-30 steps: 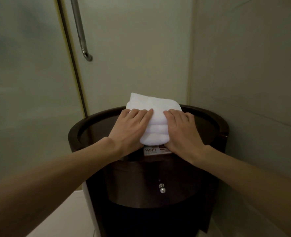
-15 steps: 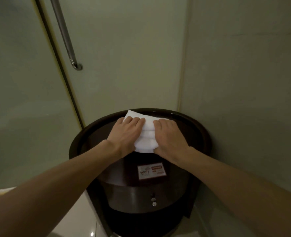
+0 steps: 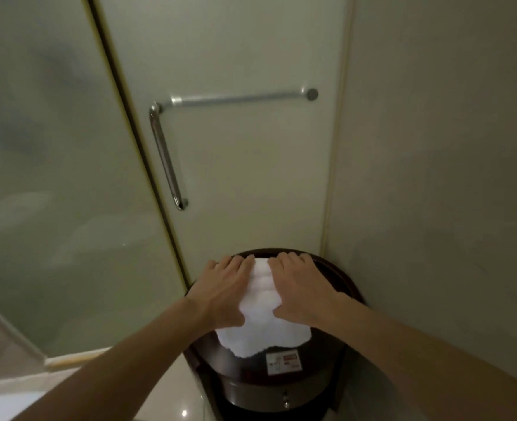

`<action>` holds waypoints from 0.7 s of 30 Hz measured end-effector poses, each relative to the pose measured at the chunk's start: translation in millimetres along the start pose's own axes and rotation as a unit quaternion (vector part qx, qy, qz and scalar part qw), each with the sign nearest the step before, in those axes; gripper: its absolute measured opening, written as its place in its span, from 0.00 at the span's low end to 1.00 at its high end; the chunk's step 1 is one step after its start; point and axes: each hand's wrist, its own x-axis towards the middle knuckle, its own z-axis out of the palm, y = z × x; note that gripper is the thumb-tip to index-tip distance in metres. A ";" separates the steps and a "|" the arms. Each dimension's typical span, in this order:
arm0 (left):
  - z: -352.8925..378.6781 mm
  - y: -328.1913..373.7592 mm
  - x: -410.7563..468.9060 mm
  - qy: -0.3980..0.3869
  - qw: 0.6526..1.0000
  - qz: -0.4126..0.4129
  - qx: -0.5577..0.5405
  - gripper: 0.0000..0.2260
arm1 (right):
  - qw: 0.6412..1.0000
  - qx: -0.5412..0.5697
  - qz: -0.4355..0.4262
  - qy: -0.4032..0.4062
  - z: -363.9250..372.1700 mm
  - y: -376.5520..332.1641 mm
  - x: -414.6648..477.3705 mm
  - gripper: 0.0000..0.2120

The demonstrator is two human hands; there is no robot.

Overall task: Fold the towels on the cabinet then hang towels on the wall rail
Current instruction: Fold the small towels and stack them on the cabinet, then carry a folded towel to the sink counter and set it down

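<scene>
A folded white towel [image 3: 261, 329] lies on top of the dark round cabinet [image 3: 346, 282] in the corner. My left hand [image 3: 221, 291] grips the towel's left side and my right hand [image 3: 299, 290] grips its right side, fingers over the far end. The towel's near end spreads loose toward me. On the frosted glass panel above hangs a horizontal metal rail [image 3: 239, 98], well above both hands.
A vertical metal door handle [image 3: 166, 158] runs down from the rail's left end. A small WiFi card [image 3: 283, 363] lies on the cabinet's near edge, with a drawer knob [image 3: 285, 399] below. A wall stands close on the right; pale floor tiles at lower left.
My view has tilted up, bringing the horizontal rail into sight. Both hands have stayed on the towel, and its near end now spreads wider and looser on the cabinet.
</scene>
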 end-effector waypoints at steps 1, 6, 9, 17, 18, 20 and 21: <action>-17.0 -2.7 -6.8 -0.006 1.000 -0.007 -0.006 0.48 | 1.000 0.000 -0.007 -0.009 -19.7 -2.4 1.7 0.35; -96.5 -18.2 -39.3 -0.028 0.998 -0.040 -0.037 0.50 | 0.998 0.007 -0.063 -0.029 -116.5 -11.6 11.3 0.31; -135.7 -25.9 -47.8 -0.012 0.997 -0.059 -0.038 0.52 | 0.995 -0.015 -0.092 -0.025 -165.9 -13.3 22.2 0.29; -218.7 -49.8 -54.1 0.016 0.993 -0.107 -0.039 0.45 | 0.993 -0.014 -0.115 0.006 -252.9 -21.2 42.8 0.27; -226.4 -53.7 -55.2 0.021 0.993 -0.107 -0.034 0.44 | 0.993 -0.020 -0.116 0.012 -260.0 -22.2 45.2 0.26; -240.8 -60.8 -57.3 0.034 0.994 -0.106 -0.019 0.44 | 0.993 -0.030 -0.116 0.021 -274.0 -23.4 49.5 0.26; -246.9 -64.0 -58.3 0.039 0.994 -0.104 -0.012 0.45 | 0.992 -0.034 -0.115 0.023 -280.1 -23.9 51.3 0.26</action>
